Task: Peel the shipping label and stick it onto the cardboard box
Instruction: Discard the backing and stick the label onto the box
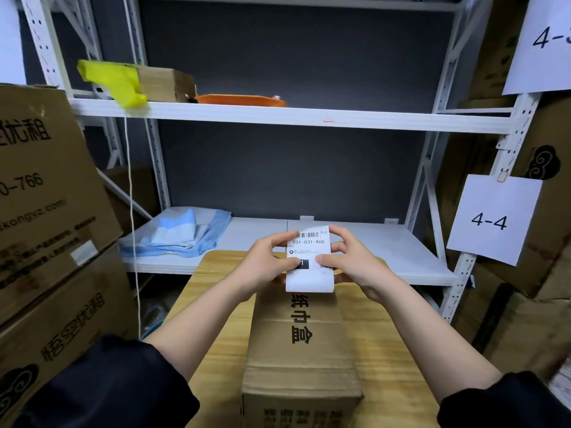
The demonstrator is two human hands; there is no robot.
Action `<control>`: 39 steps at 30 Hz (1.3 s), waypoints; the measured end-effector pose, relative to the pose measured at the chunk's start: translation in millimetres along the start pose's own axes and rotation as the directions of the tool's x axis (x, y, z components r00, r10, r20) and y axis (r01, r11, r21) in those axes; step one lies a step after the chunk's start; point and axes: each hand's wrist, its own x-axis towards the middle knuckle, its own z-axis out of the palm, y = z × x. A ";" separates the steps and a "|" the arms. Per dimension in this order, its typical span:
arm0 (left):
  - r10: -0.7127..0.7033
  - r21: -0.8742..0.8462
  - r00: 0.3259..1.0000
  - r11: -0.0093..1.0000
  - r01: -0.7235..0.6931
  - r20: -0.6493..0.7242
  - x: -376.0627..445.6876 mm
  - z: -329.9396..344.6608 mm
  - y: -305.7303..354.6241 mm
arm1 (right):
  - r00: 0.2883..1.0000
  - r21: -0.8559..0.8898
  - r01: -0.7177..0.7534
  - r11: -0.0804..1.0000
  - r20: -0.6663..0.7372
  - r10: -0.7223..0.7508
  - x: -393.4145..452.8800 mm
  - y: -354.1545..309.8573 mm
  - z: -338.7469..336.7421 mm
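Note:
A white shipping label [309, 274] with a barcode and "031-031-A60" is held upright above the far end of a long cardboard box [301, 344]. The box lies on a small wooden table [392, 341] and has black characters printed along its top. My left hand [268, 267] pinches the label's left edge, thumb on the front. My right hand [352, 262] grips the right edge, fingers at its top and middle. Whether the backing is separated from the label I cannot tell.
White metal shelving [278, 117] stands behind the table. Folded blue cloth [182, 233] lies on the lower shelf; a yellow bag [114, 78], a small carton [167, 84] and an orange tray [241, 99] sit above. Stacked large cartons [46, 230] crowd the left, more boxes and paper signs [491, 219] the right.

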 end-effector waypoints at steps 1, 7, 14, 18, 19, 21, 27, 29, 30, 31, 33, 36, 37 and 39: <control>-0.009 -0.003 1.000 1.000 0.009 0.012 -1.5 -0.2 -0.2 | 1.000 -0.008 -0.006 1.000 0.013 0.006 -1.8 0.4 0.0; -0.052 0.044 0.994 0.998 0.048 0.093 -10.7 -5.8 -5.5 | 1.000 -0.069 0.005 0.998 0.031 -0.003 -11.0 4.1 5.2; -0.139 -0.020 0.977 0.989 0.144 0.164 -22.2 -11.9 -4.8 | 0.997 -0.117 -0.018 0.993 0.072 0.027 -18.9 9.5 9.4; -0.187 -0.019 0.960 0.980 0.196 0.210 -26.5 -10.9 -6.8 | 0.986 -0.184 -0.070 0.980 0.139 0.096 -21.9 10.3 9.4; -0.196 -0.012 0.958 0.979 0.203 0.211 -27.7 -10.6 -7.8 | 0.983 -0.206 -0.077 0.975 0.148 0.109 -23.2 10.3 9.2; -0.209 0.005 0.954 0.977 0.213 0.216 -30.4 -9.5 -9.9 | 0.979 -0.238 -0.087 0.967 0.157 0.127 -25.7 10.2 9.3; -0.226 0.002 0.951 0.973 0.230 0.211 -36.9 -4.6 -10.1 | 0.984 -0.379 -0.071 0.923 0.124 0.127 -30.3 11.0 12.3; -0.224 -0.002 0.953 0.973 0.229 0.206 -37.6 -5.1 -9.4 | 0.988 -0.422 -0.052 0.905 0.113 0.109 -31.4 10.2 13.5; -0.226 -0.003 0.952 0.973 0.231 0.207 -38.2 -5.4 -9.1 | 0.989 -0.443 -0.040 0.895 0.110 0.099 -32.0 9.9 14.1; -0.228 -0.002 0.951 0.972 0.234 0.208 -39.2 -5.7 -8.9 | 0.990 -0.458 -0.027 0.888 0.112 0.088 -32.1 10.0 14.7; -0.231 0.005 0.950 0.972 0.235 0.210 -41.0 -6.1 -8.9 | 0.990 -0.483 -0.005 0.876 0.121 0.072 -31.8 10.5 15.4; -0.241 0.035 0.946 0.970 0.239 0.218 -43.2 -5.7 -8.8 | 0.990 -0.491 0.002 0.871 0.124 0.068 -33.6 8.3 14.3; -0.245 0.045 0.945 0.969 0.241 0.219 -43.7 -5.7 -8.5 | 0.990 -0.482 0.001 0.876 0.127 0.068 -34.7 7.3 13.7; -0.252 0.067 0.943 0.968 0.243 0.219 -44.7 -6.2 -8.0 | 0.989 -0.464 -0.002 0.886 0.132 0.071 -36.1 6.1 12.2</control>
